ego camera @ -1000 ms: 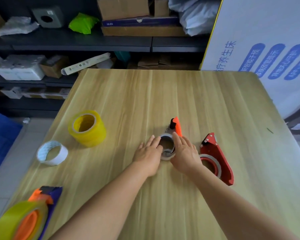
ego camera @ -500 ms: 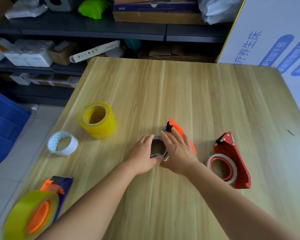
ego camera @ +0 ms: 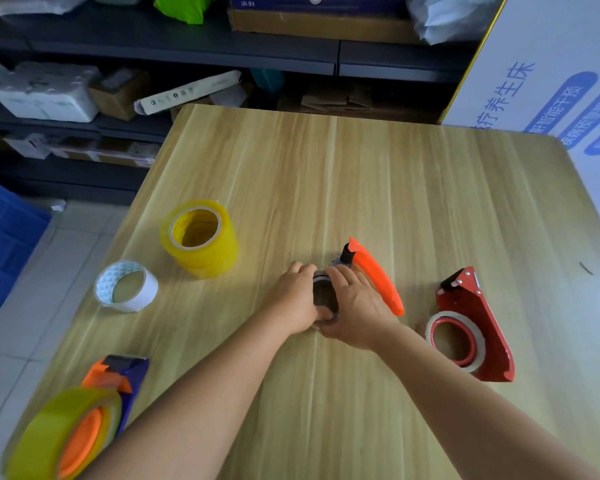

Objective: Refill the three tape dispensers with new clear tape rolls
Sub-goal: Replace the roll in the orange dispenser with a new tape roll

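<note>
Both hands, the left hand [ego camera: 293, 299] and right hand [ego camera: 355, 306], had their grip pressed around the roll [ego camera: 324, 296] seated in the orange dispenser [ego camera: 374, 275] at the table's [ego camera: 361, 168] centre; the roll could jam crooked, or a finger could catch the cutter at 12 o'clock. The red dispenser [ego camera: 478, 327] sat near at 3 o'clock, the stacked yellow rolls [ego camera: 200, 237] at 10 o'clock, nothing blocking either.

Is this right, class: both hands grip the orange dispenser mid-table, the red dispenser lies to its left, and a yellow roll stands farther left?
One error: the red dispenser lies to the right of the orange dispenser, not the left. The head view shows both hands, left and right, on the orange one, with the yellow roll farther left.
</note>
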A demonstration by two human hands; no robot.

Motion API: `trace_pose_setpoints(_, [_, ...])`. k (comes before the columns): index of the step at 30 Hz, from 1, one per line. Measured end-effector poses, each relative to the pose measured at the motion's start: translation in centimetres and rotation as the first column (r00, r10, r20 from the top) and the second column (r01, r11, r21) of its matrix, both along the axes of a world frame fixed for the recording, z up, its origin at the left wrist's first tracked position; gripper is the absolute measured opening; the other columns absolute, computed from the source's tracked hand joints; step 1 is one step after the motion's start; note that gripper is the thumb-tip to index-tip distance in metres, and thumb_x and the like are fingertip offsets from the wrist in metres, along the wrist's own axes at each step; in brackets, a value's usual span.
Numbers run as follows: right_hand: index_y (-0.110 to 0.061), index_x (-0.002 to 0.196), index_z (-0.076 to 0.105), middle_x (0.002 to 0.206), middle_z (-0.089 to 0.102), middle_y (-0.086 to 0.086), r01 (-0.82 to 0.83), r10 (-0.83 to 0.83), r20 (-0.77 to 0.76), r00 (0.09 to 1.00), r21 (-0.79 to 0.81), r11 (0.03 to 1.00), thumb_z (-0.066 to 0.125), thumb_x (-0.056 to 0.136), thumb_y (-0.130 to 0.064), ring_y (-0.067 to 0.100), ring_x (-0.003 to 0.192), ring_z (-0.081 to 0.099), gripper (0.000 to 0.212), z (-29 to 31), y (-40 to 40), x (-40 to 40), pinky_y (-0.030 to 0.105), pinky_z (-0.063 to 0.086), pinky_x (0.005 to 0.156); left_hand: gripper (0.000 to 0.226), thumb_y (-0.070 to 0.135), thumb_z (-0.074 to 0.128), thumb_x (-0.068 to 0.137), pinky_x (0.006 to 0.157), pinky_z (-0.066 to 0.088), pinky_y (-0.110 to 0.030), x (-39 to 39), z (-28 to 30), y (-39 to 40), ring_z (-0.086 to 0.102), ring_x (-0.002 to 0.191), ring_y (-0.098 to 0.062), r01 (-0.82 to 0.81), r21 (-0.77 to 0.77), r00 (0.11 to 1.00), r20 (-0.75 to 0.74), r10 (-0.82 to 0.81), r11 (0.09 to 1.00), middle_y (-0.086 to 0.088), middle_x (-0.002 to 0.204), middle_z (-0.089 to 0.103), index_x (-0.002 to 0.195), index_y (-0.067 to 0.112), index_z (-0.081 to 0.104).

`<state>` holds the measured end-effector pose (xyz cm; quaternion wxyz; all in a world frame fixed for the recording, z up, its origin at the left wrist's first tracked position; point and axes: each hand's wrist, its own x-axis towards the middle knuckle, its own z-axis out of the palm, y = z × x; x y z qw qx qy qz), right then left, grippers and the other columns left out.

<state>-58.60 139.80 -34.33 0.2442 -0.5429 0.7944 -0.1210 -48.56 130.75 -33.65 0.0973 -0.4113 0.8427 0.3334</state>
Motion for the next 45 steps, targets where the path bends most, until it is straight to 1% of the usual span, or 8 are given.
trace_pose_setpoints(4, [-0.021,0.145,0.030,0.147,0.034,-0.005,-0.009,0.010,0.017,1.000,-0.075,0.997,0.073,0.069,-0.036,0.018,0.135,0.029,0.088,0.9,-0.3,0.2,0.026,0.034,0.106,0.069,0.025,0.075,0.074,0.079,0.048,-0.038,-0.2,0.3,-0.5,0.055,0.109,-0.030,-0.032,-0.022,0.999,-0.014,0.032,0.999,-0.006,0.132,0.041,0.130,0.018,0.034])
trace_pose_setpoints(13, [-0.025,0.149,0.016,0.151,0.024,-0.007,0.041,-0.032,0.100,0.995,-0.087,0.995,0.075,0.071,-0.031,0.021,0.129,0.044,0.097,1.4,-0.4,0.1,0.034,0.048,0.097,0.068,0.034,0.066,0.080,0.096,0.049,-0.035,0.4,1.7,-1.4,0.055,0.116,-0.022,-0.105,0.240,0.979,-0.143,0.142,0.965,0.000,0.135,0.047,0.141,0.027,0.035])
trace_pose_setpoints(16, [-0.028,0.149,0.010,0.148,0.020,-0.007,0.024,-0.016,0.112,0.994,-0.064,0.998,0.074,0.070,-0.025,0.024,0.118,0.052,0.101,1.8,-0.4,0.2,0.033,0.053,0.088,0.059,0.024,0.063,0.085,0.094,0.050,-0.032,0.7,2.2,-1.5,0.057,0.111,-0.019,-0.178,0.320,0.953,-0.177,0.244,0.930,0.001,0.129,0.053,0.138,0.029,0.038])
trace_pose_setpoints(21, [-0.025,0.151,0.006,0.144,0.021,0.005,0.091,-0.092,0.141,0.986,0.013,0.996,0.071,0.075,-0.031,0.027,0.120,0.048,0.101,2.4,-0.3,0.4,0.034,0.050,0.092,0.060,0.017,0.058,0.089,0.095,0.051,-0.037,0.8,2.3,-1.3,0.056,0.112,-0.025,-0.367,0.430,0.881,-0.125,0.457,0.825,-0.008,0.132,0.052,0.143,0.021,0.034])
trace_pose_setpoints(29, [-0.028,0.150,0.011,0.145,0.023,0.002,0.025,-0.025,0.064,0.998,0.007,1.000,0.077,0.073,-0.029,0.027,0.121,0.049,0.101,2.6,0.1,0.7,0.033,0.049,0.089,0.043,0.003,0.044,0.093,0.081,0.057,-0.036,1.1,2.7,-0.5,0.060,0.101,-0.024,-0.429,0.535,0.831,-0.081,0.550,0.728,-0.010,0.115,0.058,0.132,0.022,0.040])
trace_pose_setpoints(34, [-0.029,0.150,0.014,0.147,0.025,-0.001,0.011,-0.010,0.018,1.000,-0.051,0.999,0.078,0.070,-0.027,0.025,0.135,0.027,0.103,2.9,0.0,1.1,0.036,0.038,0.106,0.038,0.012,0.045,0.092,0.082,0.048,-0.032,1.6,2.9,-0.3,0.058,0.107,-0.027,-0.464,0.466,0.813,-0.115,0.571,0.754,-0.009,0.123,0.059,0.131,0.016,0.046])
trace_pose_setpoints(41, [-0.021,0.152,0.009,0.149,0.026,0.000,-0.078,0.074,-0.049,0.996,-0.082,0.994,0.075,0.073,-0.040,0.024,0.135,0.026,0.105,4.1,-2.5,4.9,0.031,0.026,0.111,0.033,0.024,0.039,0.098,0.079,0.049,-0.037,5.2,3.4,-2.0,0.062,0.103,-0.035,-0.555,0.147,0.801,-0.172,0.574,0.819,-0.015,0.112,0.067,0.118,0.013,0.063])
trace_pose_setpoints(45, [-0.017,0.151,0.013,0.148,0.023,0.006,-0.118,0.120,0.069,0.990,-0.031,0.993,0.074,0.076,-0.032,0.028,0.136,0.027,0.098,3.6,-5.0,8.6,0.037,0.034,0.107,0.033,0.021,0.044,0.096,0.085,0.046,-0.034,9.1,3.1,-3.5,0.057,0.114,-0.032,-0.620,0.044,0.773,-0.141,0.619,0.783,-0.010,0.125,0.062,0.125,0.014,0.057])
